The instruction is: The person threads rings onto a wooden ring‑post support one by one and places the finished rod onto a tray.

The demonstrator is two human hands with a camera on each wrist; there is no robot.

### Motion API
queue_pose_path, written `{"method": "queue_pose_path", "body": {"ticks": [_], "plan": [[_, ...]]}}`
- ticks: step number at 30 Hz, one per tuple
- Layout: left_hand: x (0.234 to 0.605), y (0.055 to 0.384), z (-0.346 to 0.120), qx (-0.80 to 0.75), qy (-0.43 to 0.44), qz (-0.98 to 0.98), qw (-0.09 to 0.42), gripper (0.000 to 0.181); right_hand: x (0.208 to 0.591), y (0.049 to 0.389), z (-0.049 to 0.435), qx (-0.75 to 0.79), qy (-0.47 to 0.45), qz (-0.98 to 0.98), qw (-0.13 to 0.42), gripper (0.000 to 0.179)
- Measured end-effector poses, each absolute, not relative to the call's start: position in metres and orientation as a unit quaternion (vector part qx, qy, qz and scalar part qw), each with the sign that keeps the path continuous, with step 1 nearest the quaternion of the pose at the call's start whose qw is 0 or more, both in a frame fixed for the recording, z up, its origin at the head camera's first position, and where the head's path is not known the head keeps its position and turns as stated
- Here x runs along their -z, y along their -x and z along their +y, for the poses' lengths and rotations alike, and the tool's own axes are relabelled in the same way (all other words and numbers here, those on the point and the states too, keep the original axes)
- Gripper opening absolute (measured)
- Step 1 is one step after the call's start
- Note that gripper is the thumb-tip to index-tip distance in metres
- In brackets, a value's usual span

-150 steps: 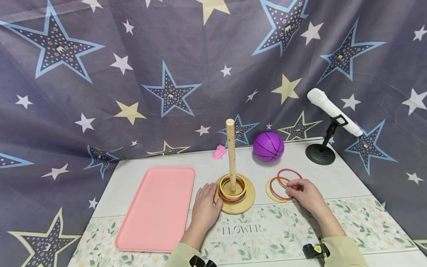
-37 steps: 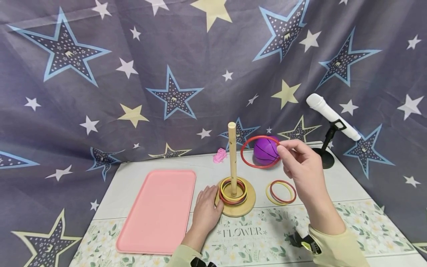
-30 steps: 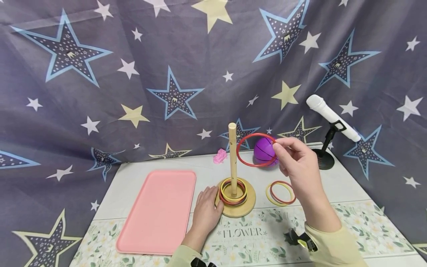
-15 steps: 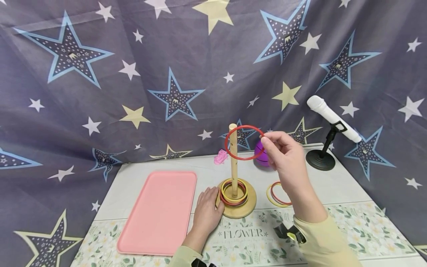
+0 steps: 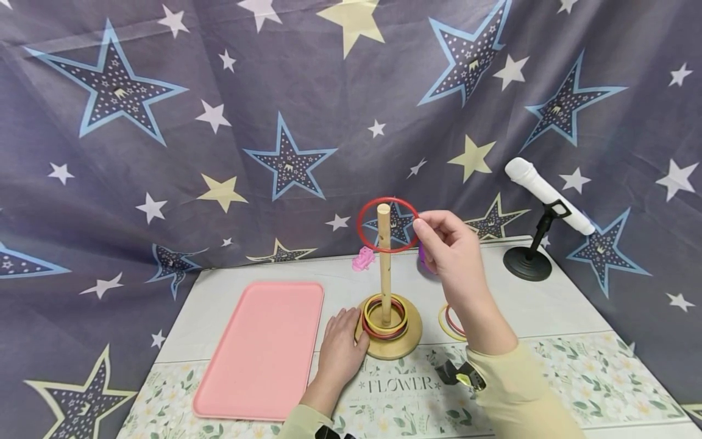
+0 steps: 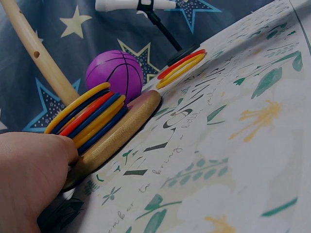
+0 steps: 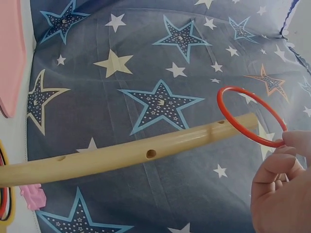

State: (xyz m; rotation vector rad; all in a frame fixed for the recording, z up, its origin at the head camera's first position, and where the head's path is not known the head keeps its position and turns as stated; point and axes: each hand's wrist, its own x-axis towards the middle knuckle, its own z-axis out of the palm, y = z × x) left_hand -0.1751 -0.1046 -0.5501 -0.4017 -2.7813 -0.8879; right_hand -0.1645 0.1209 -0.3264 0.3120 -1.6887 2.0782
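Note:
A wooden peg (image 5: 386, 277) stands upright on a round base (image 5: 412, 332). Several stacked rings (image 6: 92, 112) in yellow, blue and red lie around its foot. My left hand (image 5: 340, 350) rests against the base's left side, its fingers touching the edge and the stack. Up at the peg's top, my right hand (image 5: 454, 253) pinches a red ring (image 5: 389, 199) by its right edge between thumb and fingers. In the right wrist view the peg's tip shows inside the ring's opening. Two loose rings (image 6: 182, 69), red and yellow, lie on the table, partly behind my right forearm.
A pink tray (image 5: 260, 353) lies left of the base. Behind the peg are a small pink object (image 5: 364, 259) and a purple ball (image 6: 114, 73), the ball mostly hidden by my right hand in the head view. A white microphone (image 5: 551, 195) on a black stand is at the back right.
My right hand has picked up the red ring from the loose rings, raised it, and moved it left past the ball to the peg's top. My left hand has stayed at the base.

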Motion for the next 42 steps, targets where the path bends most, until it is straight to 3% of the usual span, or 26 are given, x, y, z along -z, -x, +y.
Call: {"method": "queue_pose_path", "body": {"ticks": [42], "plan": [[0.55,0.175,-0.104,0.298,0.138,-0.939,0.104,0.056,0.356,0.179,0.115,-0.77,-0.053,-0.618,0.145,0.011]]}}
